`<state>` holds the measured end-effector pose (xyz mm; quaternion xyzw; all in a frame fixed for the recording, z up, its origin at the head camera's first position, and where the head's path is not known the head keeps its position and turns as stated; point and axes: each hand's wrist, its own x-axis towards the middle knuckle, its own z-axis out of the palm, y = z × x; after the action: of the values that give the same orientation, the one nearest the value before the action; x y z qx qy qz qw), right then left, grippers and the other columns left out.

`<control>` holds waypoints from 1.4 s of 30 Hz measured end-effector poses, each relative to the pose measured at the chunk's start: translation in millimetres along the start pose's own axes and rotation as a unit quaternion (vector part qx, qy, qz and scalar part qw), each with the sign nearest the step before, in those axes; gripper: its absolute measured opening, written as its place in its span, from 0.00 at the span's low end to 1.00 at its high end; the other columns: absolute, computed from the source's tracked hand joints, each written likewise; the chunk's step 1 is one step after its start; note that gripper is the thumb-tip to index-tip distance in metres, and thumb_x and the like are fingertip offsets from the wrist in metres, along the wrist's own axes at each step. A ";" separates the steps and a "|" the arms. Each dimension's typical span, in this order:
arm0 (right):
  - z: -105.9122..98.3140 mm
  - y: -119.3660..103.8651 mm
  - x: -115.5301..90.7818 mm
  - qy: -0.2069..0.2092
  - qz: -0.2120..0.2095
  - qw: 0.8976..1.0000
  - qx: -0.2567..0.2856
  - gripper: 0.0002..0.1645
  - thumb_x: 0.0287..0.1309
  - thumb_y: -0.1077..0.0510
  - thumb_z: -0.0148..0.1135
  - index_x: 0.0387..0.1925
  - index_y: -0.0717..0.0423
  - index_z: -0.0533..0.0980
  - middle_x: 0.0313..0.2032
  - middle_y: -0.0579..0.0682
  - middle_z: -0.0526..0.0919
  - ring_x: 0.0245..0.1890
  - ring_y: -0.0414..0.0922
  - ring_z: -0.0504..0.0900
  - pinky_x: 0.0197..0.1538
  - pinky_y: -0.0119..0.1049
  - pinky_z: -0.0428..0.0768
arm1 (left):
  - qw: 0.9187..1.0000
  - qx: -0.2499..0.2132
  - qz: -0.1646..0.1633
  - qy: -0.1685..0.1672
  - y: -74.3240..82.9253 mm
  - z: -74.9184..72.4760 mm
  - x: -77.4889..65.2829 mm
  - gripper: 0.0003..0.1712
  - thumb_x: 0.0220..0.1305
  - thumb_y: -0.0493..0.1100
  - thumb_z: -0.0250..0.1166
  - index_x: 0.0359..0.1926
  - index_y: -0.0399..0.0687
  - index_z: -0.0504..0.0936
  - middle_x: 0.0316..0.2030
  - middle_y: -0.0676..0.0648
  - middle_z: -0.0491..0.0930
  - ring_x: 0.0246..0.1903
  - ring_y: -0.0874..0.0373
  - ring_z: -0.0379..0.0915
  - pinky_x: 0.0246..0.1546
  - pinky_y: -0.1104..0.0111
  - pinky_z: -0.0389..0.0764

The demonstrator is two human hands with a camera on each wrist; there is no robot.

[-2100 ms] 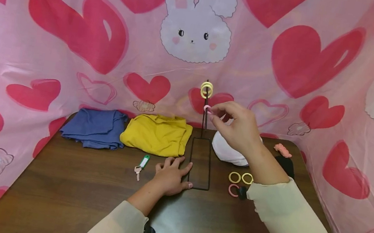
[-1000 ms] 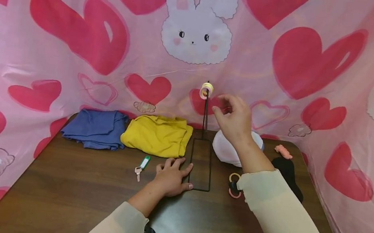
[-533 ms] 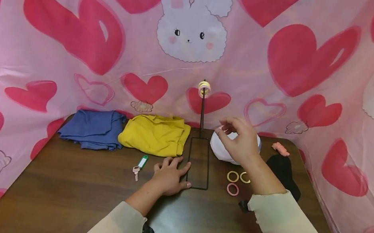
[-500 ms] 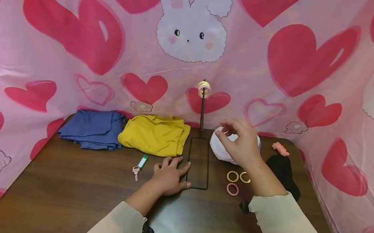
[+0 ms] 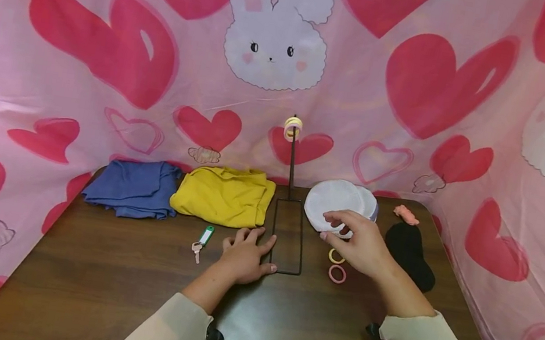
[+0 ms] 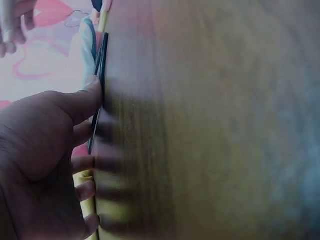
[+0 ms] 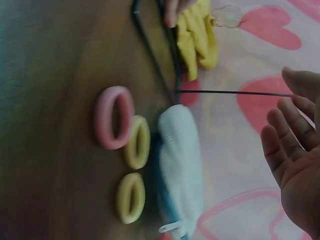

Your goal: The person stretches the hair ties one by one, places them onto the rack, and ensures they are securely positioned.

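Observation:
My left hand (image 5: 241, 256) lies on the table with fingers spread, its thumb over the base of a black wire stand (image 5: 292, 161). In the left wrist view the thumb presses on the black bar (image 6: 102, 65). Pink and yellow hair ties (image 5: 294, 121) hang near the top of the stand. My right hand (image 5: 361, 245) hovers with loosely bent fingers, holding nothing, in front of the white zip pouch (image 5: 334, 197). Below it on the table lie a pink hair tie (image 7: 102, 120) and two yellow ones; the hand partly hides these in the head view.
A folded blue cloth (image 5: 134, 187) and a folded yellow cloth (image 5: 223, 195) lie at the back left. A key (image 5: 197, 248) with a green tag (image 5: 206, 235) is left of my left hand. On the right are a black cloth item (image 5: 409, 255) and a coral bundle (image 5: 406, 215).
The pink hair tie that my right hand pinched now hangs on the stand, let go. That hand has drawn back and down toward the loose hair ties. My left hand stays put.

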<state>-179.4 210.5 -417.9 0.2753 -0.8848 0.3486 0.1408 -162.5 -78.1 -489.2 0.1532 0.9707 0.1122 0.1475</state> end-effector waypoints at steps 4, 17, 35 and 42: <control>3.1 7.4 -14.6 -0.033 0.006 0.999 -0.003 0.22 0.54 0.58 0.80 0.52 0.52 0.85 0.42 0.46 0.88 0.40 0.48 0.85 0.41 0.48 0.84 | 1.000 -0.005 0.002 0.001 -0.4 -0.2 -0.1 0.43 0.70 0.72 0.58 0.81 0.71 0.59 0.81 0.48 0.49 0.76 0.39 0.44 0.64 0.35 0.55; 9.8 28.4 -53.0 -0.104 0.017 0.994 -0.020 0.23 0.54 0.58 0.80 0.52 0.54 0.85 0.42 0.47 0.88 0.39 0.48 0.85 0.44 0.44 0.83 | 1.000 -0.005 -0.001 0.001 -0.4 -0.3 -0.7 0.43 0.71 0.71 0.58 0.81 0.71 0.59 0.81 0.49 0.49 0.76 0.40 0.44 0.63 0.35 0.55; 12.1 48.4 -67.8 -0.166 0.056 0.981 -0.080 0.19 0.43 0.56 0.85 0.39 0.50 0.85 0.32 0.36 0.84 0.35 0.38 0.81 0.42 0.41 0.80 | 1.000 -0.013 -0.003 0.002 -1.0 3.8 2.1 0.43 0.70 0.72 0.58 0.81 0.71 0.58 0.82 0.49 0.47 0.76 0.40 0.44 0.63 0.34 0.54; 14.6 46.6 -64.8 -0.165 0.046 0.982 -0.082 0.11 0.49 0.63 0.78 0.33 0.48 0.83 0.26 0.32 0.79 0.28 0.35 0.79 0.35 0.36 0.77 | 1.000 -0.014 -0.006 -0.002 -1.7 5.8 3.8 0.43 0.70 0.72 0.58 0.81 0.72 0.57 0.82 0.49 0.46 0.76 0.40 0.43 0.64 0.34 0.53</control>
<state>-155.1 253.8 -482.0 0.2757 -0.9330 0.2311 -0.0007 -164.5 -77.4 -496.0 0.1455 0.9697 0.1242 0.1519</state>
